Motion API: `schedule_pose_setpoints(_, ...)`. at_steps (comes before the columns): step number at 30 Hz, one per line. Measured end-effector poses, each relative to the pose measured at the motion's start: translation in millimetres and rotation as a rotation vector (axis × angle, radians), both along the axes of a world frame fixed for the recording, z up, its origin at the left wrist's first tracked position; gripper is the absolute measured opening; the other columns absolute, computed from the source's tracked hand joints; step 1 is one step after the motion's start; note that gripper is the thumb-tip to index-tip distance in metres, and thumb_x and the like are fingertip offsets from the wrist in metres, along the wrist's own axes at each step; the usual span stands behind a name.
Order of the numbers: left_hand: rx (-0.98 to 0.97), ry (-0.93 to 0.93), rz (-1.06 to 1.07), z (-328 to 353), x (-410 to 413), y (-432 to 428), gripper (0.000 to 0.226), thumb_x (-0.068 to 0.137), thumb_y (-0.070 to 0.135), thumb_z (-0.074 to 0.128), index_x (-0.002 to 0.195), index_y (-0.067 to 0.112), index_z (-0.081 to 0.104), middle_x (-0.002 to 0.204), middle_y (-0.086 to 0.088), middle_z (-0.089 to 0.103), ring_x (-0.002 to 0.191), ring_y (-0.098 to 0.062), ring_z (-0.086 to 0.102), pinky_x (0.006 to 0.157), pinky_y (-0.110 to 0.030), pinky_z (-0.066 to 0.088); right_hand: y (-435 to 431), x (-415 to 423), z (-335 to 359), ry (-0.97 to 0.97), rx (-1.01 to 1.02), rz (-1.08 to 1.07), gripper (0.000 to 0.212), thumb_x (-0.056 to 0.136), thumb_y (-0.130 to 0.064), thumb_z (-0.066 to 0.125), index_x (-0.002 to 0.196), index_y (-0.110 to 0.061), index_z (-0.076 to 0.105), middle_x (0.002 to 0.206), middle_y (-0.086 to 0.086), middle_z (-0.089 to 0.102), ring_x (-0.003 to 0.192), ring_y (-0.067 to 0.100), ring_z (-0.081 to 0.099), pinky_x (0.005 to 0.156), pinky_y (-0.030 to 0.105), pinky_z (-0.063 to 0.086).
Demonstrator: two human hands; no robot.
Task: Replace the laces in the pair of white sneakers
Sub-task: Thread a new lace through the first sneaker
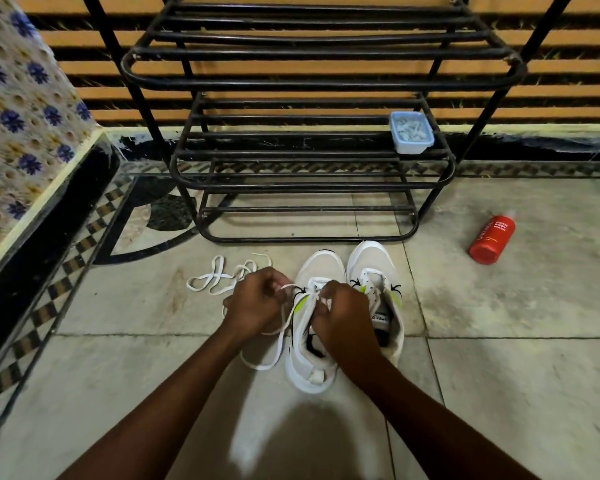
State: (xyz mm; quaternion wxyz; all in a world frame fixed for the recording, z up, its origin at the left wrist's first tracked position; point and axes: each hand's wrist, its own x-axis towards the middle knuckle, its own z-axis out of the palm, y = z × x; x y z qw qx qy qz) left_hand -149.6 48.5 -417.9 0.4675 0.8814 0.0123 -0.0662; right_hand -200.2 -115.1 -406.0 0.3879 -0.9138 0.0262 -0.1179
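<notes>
Since the work is done low, everything sits on the tiled floor (520,358), with the black metal rack (291,77) at its far edge against the slatted wall. Just before the rack's foot the white pair lies side by side, toes away, likely so the eyelets face the person. The sneaker in hand (310,372) is partly laced, and the second sneaker (371,261), touching it, appears unlaced, its tongue label too small to read. The left hand (253,303) pinches the lace (278,344) out sideways, while the right hand (343,313), fingers curled tight, seems to pinch it at the eyelets. Toward the floor's right edge a red bottle (492,239) lies on its side, reading "FOAM BODY WASH". A blue tub (412,132) sits at a rack shelf's right end, and a loose lace (212,280) lies beside the left hand.
</notes>
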Motion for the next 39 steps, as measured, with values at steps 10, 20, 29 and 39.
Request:
schedule_pose_setpoints(10, -0.437, -0.27, -0.097, 86.9, -14.0, 5.7, 0.008, 0.094, 0.005, 0.071, 0.1, 0.005, 0.077, 0.085, -0.006, 0.077, 0.073, -0.017, 0.068, 0.068, -0.027, 0.055, 1.0, 46.7, 40.2, -0.007, 0.219, 0.274, 0.01, 0.09, -0.023, 0.071, 0.099, -0.018, 0.074, 0.084, -0.005, 0.073, 0.086, 0.015, 0.07, 0.082, 0.044, 0.056)
schedule_pose_setpoints(20, -0.317, -0.204, 0.132, 39.0, -12.6, 65.8, 0.014, 0.092, 0.007, 0.073, 0.092, 0.018, 0.081, 0.087, 0.008, 0.079, 0.08, -0.003, 0.072, 0.072, -0.015, 0.052, -21.7, 60.8, 46.1, -0.046, 0.381, -0.006, 0.012, 0.088, -0.012, 0.071, 0.075, -0.013, 0.072, 0.063, 0.014, 0.06, 0.059, 0.015, 0.051, 0.059, 0.032, 0.042)
schedule_pose_setpoints(29, 0.065, -0.059, 0.289, -13.5, -21.7, 115.1, 0.012, 0.092, 0.023, 0.075, 0.081, 0.025, 0.079, 0.076, 0.007, 0.074, 0.068, -0.018, 0.061, 0.067, -0.028, 0.044, -31.6, 67.6, 39.3, 0.076, 0.588, -0.103, 0.02, 0.095, -0.012, 0.059, 0.076, -0.005, 0.066, 0.064, 0.014, 0.068, 0.052, 0.021, 0.057, 0.055, 0.031, 0.045)
schedule_pose_setpoints(39, 0.019, 0.019, 0.285, -21.1, -25.2, 96.5, 0.022, 0.089, 0.017, 0.079, 0.07, 0.026, 0.073, 0.066, 0.014, 0.069, 0.068, -0.007, 0.061, 0.067, -0.026, 0.044, -37.4, 71.9, 27.5, 0.157, 0.594, -0.029, 0.012, 0.094, -0.004, 0.059, 0.101, -0.006, 0.068, 0.078, 0.016, 0.073, 0.065, 0.019, 0.071, 0.058, 0.03, 0.052)
